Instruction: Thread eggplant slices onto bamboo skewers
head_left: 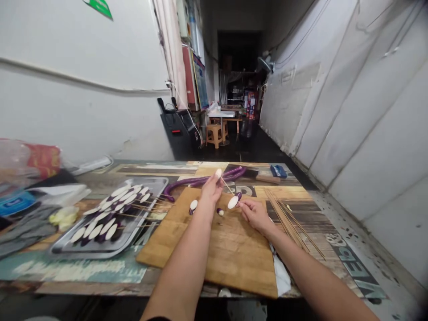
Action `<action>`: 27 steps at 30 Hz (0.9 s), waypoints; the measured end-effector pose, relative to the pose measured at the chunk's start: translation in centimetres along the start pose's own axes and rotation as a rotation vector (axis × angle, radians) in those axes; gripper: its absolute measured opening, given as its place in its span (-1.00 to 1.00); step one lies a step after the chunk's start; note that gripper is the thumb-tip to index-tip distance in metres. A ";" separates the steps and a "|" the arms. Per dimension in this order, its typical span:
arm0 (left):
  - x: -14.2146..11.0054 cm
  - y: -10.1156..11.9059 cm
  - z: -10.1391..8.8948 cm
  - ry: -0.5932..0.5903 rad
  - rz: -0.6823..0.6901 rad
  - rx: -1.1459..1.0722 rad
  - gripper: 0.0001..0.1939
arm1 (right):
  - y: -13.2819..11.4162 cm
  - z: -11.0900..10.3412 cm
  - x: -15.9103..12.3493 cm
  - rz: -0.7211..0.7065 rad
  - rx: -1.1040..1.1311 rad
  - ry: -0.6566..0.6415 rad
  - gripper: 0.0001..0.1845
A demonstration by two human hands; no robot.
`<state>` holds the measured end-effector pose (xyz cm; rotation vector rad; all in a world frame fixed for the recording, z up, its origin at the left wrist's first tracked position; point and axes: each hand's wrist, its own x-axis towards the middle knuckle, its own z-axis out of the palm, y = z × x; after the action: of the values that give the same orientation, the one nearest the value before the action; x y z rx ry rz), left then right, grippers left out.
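Note:
My left hand point(211, 187) pinches an eggplant slice point(218, 172) at the far end of a thin bamboo skewer point(227, 185). My right hand point(254, 213) pinches the near end of that skewer, where a second white slice point(233, 201) sits on the stick. Both hands hover over a wooden cutting board point(227, 249). Two loose eggplant pieces point(193, 206) lie on the board beside my left wrist. Whole purple eggplants point(197, 182) lie just beyond the board.
A metal tray point(147, 186) at the left holds several skewered eggplant slices. Loose bamboo skewers point(290, 223) lie to the right of the board. A blue brush point(277, 171) sits at the back, grey gloves point(23, 227) and bags at the far left. The wall runs close on the right.

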<state>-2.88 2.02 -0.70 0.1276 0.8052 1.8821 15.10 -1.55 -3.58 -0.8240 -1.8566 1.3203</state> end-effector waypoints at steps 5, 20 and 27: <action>0.1 0.6 -0.1 0.042 0.001 0.004 -0.89 | 0.0 0.0 0.2 -0.009 0.070 -0.018 -0.72; -0.3 0.9 0.2 0.082 0.071 -0.030 -0.92 | -0.1 -0.2 0.2 0.029 0.056 -0.056 -0.75; -0.3 0.9 0.3 0.079 0.073 -0.035 -0.92 | -0.1 -0.1 0.3 0.046 0.047 -0.037 -0.76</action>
<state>-3.28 1.66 0.09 0.0615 0.8307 1.9797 14.99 -1.27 -3.37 -0.8274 -1.8380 1.4107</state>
